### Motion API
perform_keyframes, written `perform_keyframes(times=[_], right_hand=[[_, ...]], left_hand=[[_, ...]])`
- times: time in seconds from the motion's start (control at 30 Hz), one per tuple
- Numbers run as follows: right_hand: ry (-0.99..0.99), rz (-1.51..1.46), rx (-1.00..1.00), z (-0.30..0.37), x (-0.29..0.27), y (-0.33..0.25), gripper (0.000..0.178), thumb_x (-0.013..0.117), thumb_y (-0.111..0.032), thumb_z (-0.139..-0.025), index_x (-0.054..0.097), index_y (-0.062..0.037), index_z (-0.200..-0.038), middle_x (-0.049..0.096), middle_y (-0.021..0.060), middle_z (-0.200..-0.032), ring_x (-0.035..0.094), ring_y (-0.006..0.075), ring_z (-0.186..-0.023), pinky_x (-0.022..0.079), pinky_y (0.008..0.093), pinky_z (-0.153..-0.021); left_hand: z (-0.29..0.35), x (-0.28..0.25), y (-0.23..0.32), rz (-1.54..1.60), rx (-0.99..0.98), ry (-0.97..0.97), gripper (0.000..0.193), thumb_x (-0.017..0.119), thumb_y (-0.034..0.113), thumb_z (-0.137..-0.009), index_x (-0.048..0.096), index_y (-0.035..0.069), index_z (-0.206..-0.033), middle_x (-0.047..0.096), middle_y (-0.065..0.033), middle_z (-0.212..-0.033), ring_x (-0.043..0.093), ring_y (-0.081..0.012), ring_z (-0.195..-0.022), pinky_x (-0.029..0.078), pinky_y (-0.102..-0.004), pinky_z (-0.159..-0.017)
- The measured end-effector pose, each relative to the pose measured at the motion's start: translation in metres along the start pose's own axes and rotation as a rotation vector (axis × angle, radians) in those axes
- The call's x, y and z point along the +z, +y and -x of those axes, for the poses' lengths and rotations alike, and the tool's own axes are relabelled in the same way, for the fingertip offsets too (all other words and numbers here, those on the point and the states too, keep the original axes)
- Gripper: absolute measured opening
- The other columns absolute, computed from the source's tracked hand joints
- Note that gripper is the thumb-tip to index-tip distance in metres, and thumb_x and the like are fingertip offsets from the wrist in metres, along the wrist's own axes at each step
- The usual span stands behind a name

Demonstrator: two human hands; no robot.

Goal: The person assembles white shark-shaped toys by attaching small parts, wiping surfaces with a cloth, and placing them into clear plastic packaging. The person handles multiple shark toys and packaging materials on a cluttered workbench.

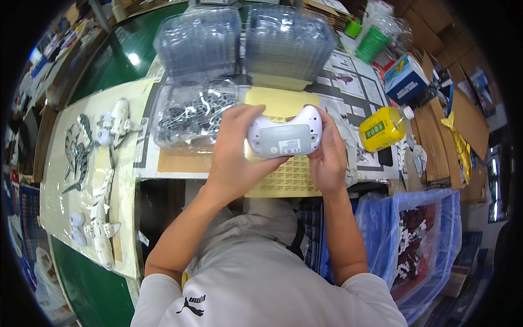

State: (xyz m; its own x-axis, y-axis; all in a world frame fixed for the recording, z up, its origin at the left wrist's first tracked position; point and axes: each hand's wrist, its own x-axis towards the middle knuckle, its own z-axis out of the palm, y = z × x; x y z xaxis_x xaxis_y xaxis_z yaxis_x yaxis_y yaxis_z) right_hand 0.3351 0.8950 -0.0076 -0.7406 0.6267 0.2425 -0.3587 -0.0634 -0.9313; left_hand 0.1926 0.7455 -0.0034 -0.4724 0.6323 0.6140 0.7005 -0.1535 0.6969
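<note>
White plastic edged the controller, gripped at one end by the left hand and at the other by the right hand, above the yellow sheet, apparently to steady it with its grey, stickered back facing up.

Floor is glossy green, w/ a bright light spot bouncing off it upper L. Main workbench sits mid-frame, pale side tbl right beside it on the L. Thin post up top L. Far L bg = messy brown racks or boxes, can't tell which. Big cardboard cartons stacked on the R. Bright strip far R, window or lamp, idk, pretty blurry tbh.
</note>
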Motion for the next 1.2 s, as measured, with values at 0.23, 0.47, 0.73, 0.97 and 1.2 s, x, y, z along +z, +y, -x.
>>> perform_keyframes(times=[0.23, 0.47, 0.73, 0.97, 1.2], right_hand=[[-0.076, 0.146, 0.045, 0.000, 0.028, 0.001, 0.051, 0.044, -0.034, -0.117, 0.049, 0.0039, -0.151, 0.067, 0.0127, -0.128, 0.070, 0.0184, -0.109, 0.062, 0.0317, -0.083], [-0.016, 0.197, 0.152, -0.012, 0.074, 0.004, 0.051, 0.061, -0.025, -0.110, 0.048, 0.0037, -0.151, 0.065, 0.0136, -0.131, 0.066, 0.0171, -0.114, 0.057, 0.0293, -0.090], [-0.204, 0.779, -0.034, -0.118, 0.114, 0.007, 0.047, 0.071, -0.032, -0.097, 0.067, 0.0009, -0.131, 0.075, 0.0191, -0.105, 0.072, 0.0255, -0.096, 0.056, 0.0371, -0.089], [-0.121, 0.853, 0.344, -0.109, 0.102, 0.041, 0.091, 0.075, -0.050, -0.092, 0.041, -0.0003, -0.161, 0.060, 0.0266, -0.144, 0.066, 0.0344, -0.124, 0.054, 0.0417, -0.101], [-0.220, 0.377, 0.162, -0.106, 0.124, 0.030, 0.103, 0.083, -0.039, -0.091, 0.027, 0.0021, -0.166, 0.060, 0.0243, -0.139, 0.065, 0.0280, -0.121, 0.053, 0.0381, -0.102]], left_hand=[[0.013, -0.024, -0.006, -0.071, 0.062, 0.143, 0.093, 0.097, 0.006, -0.062, 0.053, -0.001, -0.144, 0.056, -0.0203, -0.135, 0.060, -0.0345, -0.121, 0.053, -0.0408, -0.101], [0.027, -0.061, 0.002, -0.007, -0.021, 0.129, 0.048, 0.092, 0.007, -0.075, 0.073, -0.002, -0.119, 0.067, -0.0153, -0.116, 0.068, -0.0296, -0.101, 0.056, -0.0361, -0.088], [0.007, -0.156, -0.068, -0.110, -0.518, 0.408, 0.073, 0.074, 0.052, -0.097, 0.066, -0.011, -0.134, 0.073, -0.0271, -0.124, 0.072, -0.0297, -0.110, 0.056, -0.0387, -0.091], [-0.013, -0.168, -0.132, 0.310, -0.975, -0.018, 0.088, 0.078, 0.064, -0.089, 0.059, -0.005, -0.142, 0.068, -0.0099, -0.103, 0.061, -0.0120, -0.078, 0.046, -0.0267, -0.061], [-0.006, -0.183, -0.079, 0.851, -0.882, 0.087, 0.098, 0.078, 0.024, -0.093, 0.020, 0.004, -0.170, 0.050, -0.0199, -0.156, 0.059, -0.0219, -0.129, 0.052, -0.0397, -0.107]])
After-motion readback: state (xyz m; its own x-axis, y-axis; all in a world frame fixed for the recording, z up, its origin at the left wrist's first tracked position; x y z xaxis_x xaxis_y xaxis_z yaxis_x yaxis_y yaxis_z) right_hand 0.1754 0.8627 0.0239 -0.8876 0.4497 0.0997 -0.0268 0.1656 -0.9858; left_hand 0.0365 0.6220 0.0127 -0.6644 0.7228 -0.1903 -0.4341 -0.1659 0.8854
